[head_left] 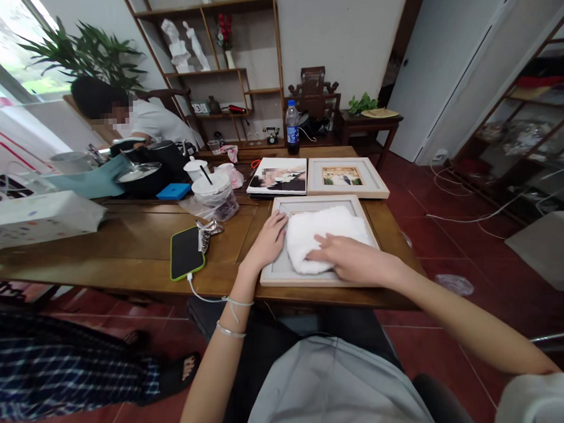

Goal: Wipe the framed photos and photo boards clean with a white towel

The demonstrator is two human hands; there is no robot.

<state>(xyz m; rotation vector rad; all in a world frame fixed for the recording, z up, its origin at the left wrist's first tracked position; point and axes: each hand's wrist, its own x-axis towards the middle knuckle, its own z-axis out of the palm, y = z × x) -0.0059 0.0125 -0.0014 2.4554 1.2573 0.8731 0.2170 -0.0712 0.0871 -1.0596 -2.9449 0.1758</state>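
Note:
A light wooden picture frame point(267, 275) lies flat near the front edge of the table, and a folded white towel point(338, 218) covers most of its middle. My left hand point(268, 238) rests on the frame's left side, fingers stretched out and open. On top of the towel, my right hand point(347, 256) grips the cloth near its front part; the thumb and some fingers are partly hidden. What lies under the towel is mostly hidden.
Behind are a second frame point(378, 179) with a photo, a photo panel point(278, 175) and a dark-drink bottle point(292, 127). Left stand a plugged-in phone point(186, 253), a bagged cup point(213, 192) and a blue box point(174, 191). Another person point(161, 120) sits at the far left.

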